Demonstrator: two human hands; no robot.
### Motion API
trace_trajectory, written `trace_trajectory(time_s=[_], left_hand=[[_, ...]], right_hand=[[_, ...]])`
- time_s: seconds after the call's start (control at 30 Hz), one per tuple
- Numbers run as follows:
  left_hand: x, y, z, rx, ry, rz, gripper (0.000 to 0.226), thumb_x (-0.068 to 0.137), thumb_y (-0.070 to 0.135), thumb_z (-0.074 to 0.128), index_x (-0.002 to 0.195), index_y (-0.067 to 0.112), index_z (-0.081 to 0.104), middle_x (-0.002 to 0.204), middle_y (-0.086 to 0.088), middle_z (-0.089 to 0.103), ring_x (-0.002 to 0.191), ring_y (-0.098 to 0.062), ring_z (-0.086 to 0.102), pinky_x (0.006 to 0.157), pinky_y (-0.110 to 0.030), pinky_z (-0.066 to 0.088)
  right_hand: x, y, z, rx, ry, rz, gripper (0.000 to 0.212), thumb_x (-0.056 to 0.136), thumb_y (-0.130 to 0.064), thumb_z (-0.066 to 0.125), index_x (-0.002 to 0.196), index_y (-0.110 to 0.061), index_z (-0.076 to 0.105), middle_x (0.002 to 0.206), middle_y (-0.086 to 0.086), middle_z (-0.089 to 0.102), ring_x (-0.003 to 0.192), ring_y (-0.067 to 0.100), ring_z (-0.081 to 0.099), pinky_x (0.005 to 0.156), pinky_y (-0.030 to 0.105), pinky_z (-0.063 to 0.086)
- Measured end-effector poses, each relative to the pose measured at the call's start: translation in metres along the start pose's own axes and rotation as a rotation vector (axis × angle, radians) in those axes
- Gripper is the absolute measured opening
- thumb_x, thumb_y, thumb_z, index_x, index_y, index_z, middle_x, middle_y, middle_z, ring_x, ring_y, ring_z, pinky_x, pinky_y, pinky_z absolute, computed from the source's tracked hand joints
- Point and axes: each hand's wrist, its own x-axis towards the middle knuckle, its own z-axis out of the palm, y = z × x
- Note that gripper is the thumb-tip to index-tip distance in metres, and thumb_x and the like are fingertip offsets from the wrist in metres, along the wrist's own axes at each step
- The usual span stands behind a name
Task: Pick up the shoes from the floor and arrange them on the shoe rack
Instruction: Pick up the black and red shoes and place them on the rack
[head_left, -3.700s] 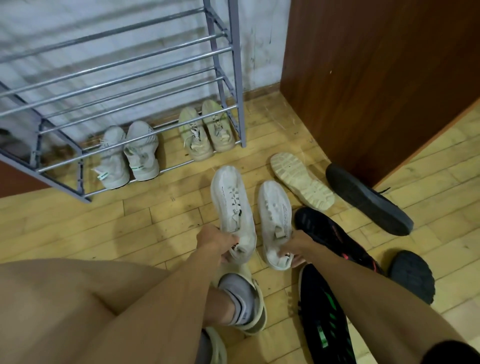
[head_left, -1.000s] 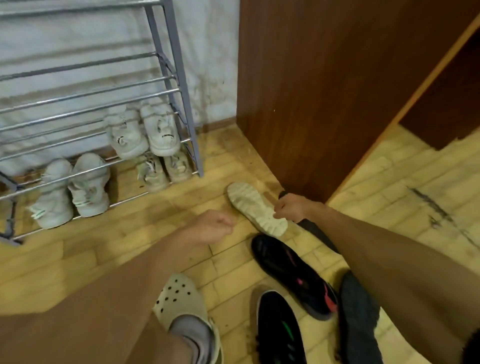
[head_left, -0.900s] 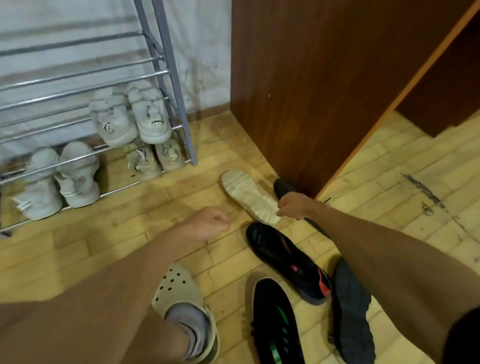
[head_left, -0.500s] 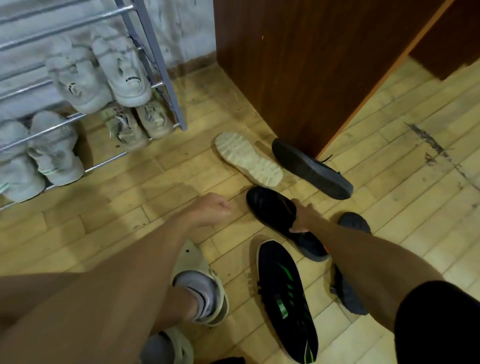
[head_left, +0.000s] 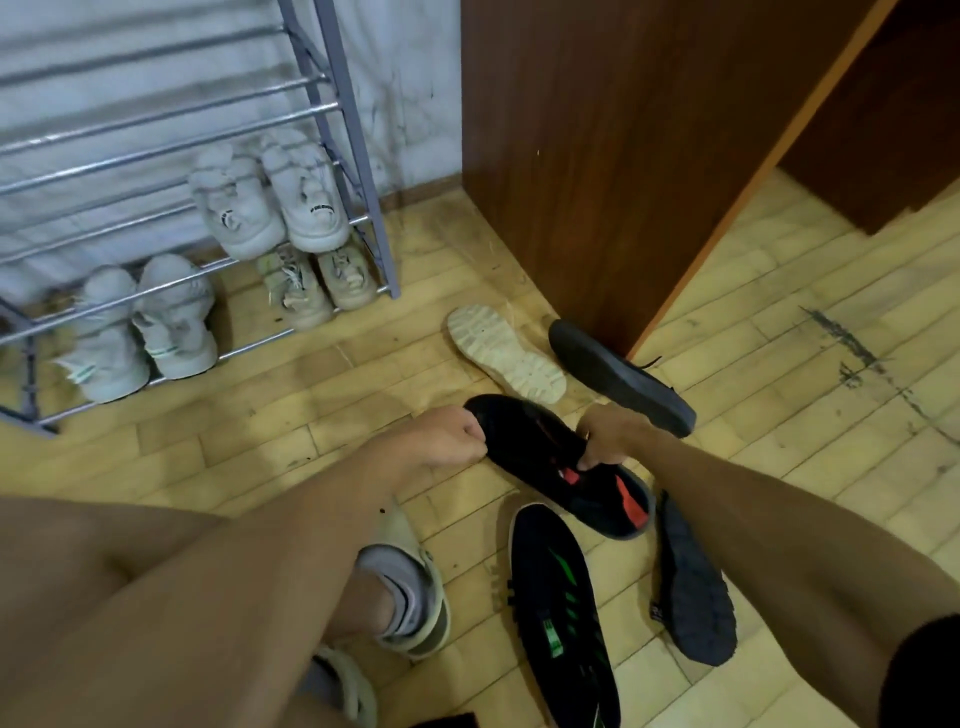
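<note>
Wood floor (head_left: 249, 441): right hand (head_left: 609, 441) grips black-red shoe (head_left: 527, 441); left hand (head_left: 447, 439) fisted at toe.

Noted a grey metal-tube shoe rack (head_left: 353, 156) at upper left. Counted three pairs on it, toes outward: chunky white sneakers (head_left: 270, 202) one tier up, beige lace-up sneakers (head_left: 322, 280) beneath them, pale sneakers with green marks (head_left: 140, 332) at bottom left. Found five shoes on the wooden floor (head_left: 311, 395): a black sneaker with red accents (head_left: 550, 457) gripped mid-length by the right hand (head_left: 608, 436), a cream shoe (head_left: 506, 358) sole-up, a black lace-up shoe (head_left: 618, 374) on its side, a black sneaker with green stripes (head_left: 561, 613) upright, a dark treaded shoe (head_left: 691, 592) sole-up.
</note>
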Motion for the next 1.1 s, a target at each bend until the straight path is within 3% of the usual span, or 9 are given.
trace_trajectory(time_s=[0.1,0.2,0.27,0.33,0.47,0.63,0.7,0.87,1.1], left_hand=[[-0.020,0.005,-0.021,0.075,0.043,-0.009,0.026,0.095,0.024,0.050,0.119,0.017,0.059,0.125,-0.010,0.054,0.118,-0.020,0.052,0.093,-0.026,0.042],[-0.046,0.008,-0.047,0.031,0.087,-0.063,0.014,0.097,0.026,0.045,0.100,0.019,0.055,0.116,-0.006,0.051,0.095,-0.022,0.058,0.078,-0.030,0.044],[-0.065,0.009,-0.063,-0.059,0.121,-0.109,0.036,0.098,0.033,0.043,0.130,0.017,0.049,0.132,-0.001,0.049,0.101,-0.023,0.063,0.080,-0.031,0.050],[-0.085,0.011,-0.076,-0.262,0.252,-0.091,0.047,0.097,0.038,0.047,0.139,0.019,0.042,0.135,0.000,0.049,0.108,-0.025,0.060,0.078,-0.032,0.052],[-0.123,0.009,-0.104,-0.656,0.543,0.006,0.041,0.093,0.036,0.057,0.129,0.018,0.054,0.121,-0.001,0.063,0.091,-0.022,0.062,0.061,-0.030,0.051],[-0.185,0.002,-0.143,-0.907,0.785,0.165,0.026,0.093,0.019,0.059,0.118,0.009,0.061,0.111,-0.008,0.068,0.096,-0.027,0.066,0.073,-0.038,0.058],[-0.212,-0.004,-0.158,-0.942,0.867,0.211,0.026,0.092,0.017,0.060,0.117,0.007,0.062,0.110,-0.009,0.069,0.095,-0.026,0.067,0.074,-0.039,0.059],[-0.270,-0.039,-0.182,-0.993,1.026,0.231,0.023,0.092,0.016,0.060,0.113,0.006,0.064,0.101,-0.008,0.072,0.082,-0.022,0.069,0.061,-0.032,0.059],[-0.334,-0.100,-0.184,-1.116,1.134,0.240,0.019,0.093,0.015,0.059,0.110,0.008,0.065,0.099,-0.009,0.072,0.080,-0.023,0.068,0.059,-0.032,0.056]], right_hand=[[-0.011,-0.018,-0.035,0.095,0.035,-0.115,0.046,0.080,-0.036,0.073,0.117,-0.009,0.067,0.104,0.006,0.068,0.100,0.026,0.066,0.078,0.034,0.052],[-0.026,-0.048,-0.074,0.334,0.090,-0.213,0.037,0.082,-0.027,0.074,0.113,-0.006,0.069,0.100,0.008,0.068,0.103,0.028,0.066,0.076,0.034,0.054],[-0.040,-0.074,-0.100,0.474,0.108,-0.267,0.036,0.086,-0.020,0.072,0.117,-0.003,0.067,0.106,0.011,0.068,0.101,0.028,0.065,0.068,0.029,0.054],[-0.059,-0.103,-0.127,0.567,0.146,-0.346,0.032,0.089,-0.015,0.067,0.118,-0.001,0.065,0.105,0.011,0.067,0.095,0.024,0.064,0.059,0.024,0.049],[-0.097,-0.160,-0.183,0.662,0.269,-0.506,0.024,0.091,-0.015,0.065,0.113,-0.004,0.068,0.091,0.004,0.065,0.077,0.015,0.062,0.052,0.019,0.045],[-0.150,-0.220,-0.237,0.739,0.369,-0.713,0.027,0.090,-0.014,0.067,0.115,-0.004,0.068,0.102,0.007,0.070,0.091,0.019,0.065,0.068,0.019,0.052],[-0.173,-0.239,-0.250,0.750,0.374,-0.795,0.024,0.091,-0.022,0.065,0.113,-0.012,0.068,0.107,0.002,0.070,0.091,0.013,0.066,0.070,0.014,0.052],[-0.211,-0.290,-0.259,0.571,0.239,-0.833,0.034,0.082,-0.032,0.075,0.114,-0.035,0.063,0.106,0.000,0.074,0.099,0.018,0.070,0.090,0.040,0.057],[-0.252,-0.383,-0.246,0.373,0.159,-0.788,0.040,0.084,-0.016,0.073,0.121,-0.012,0.059,0.109,0.013,0.073,0.099,0.030,0.072,0.089,0.044,0.058]])
